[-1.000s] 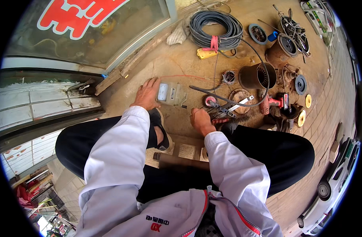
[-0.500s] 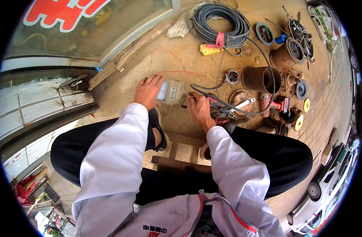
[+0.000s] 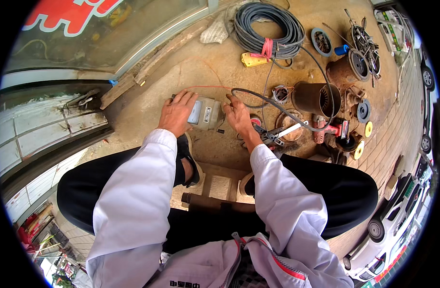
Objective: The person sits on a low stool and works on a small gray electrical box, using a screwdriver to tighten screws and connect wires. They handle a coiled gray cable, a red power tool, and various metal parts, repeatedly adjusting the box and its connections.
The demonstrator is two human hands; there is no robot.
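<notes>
A grey box meter (image 3: pixel 204 113) with a pale dial window and a small crank handle lies on the floor between my hands. My left hand (image 3: pixel 176 113) grips its left end, fingers over the edge. My right hand (image 3: pixel 239 115) is at the meter's upper right, beside a dark cable, with fingertips closed on something too small to make out. A thin red wire runs behind the meter. A small wire-wound stator (image 3: pixel 280 94), a red-topped tool and a long pale metal bar (image 3: pixel 293 126) lie just right of my right hand.
Behind are a coiled cable (image 3: pixel 268 29), yellow power strip (image 3: pixel 253 60), rusty cylinder (image 3: pixel 310 97) and bucket of tools (image 3: pixel 364 43). A red drill (image 3: pixel 325 127) and pulleys lie rightward. A glass door (image 3: pixel 109 43) and wooden board edge the left. A white car (image 3: pixel 383 235) stands far right.
My right hand has moved up and left to the meter's upper right corner, with the dark cable shifting near it. My left hand has shifted slightly left, staying on the meter.
</notes>
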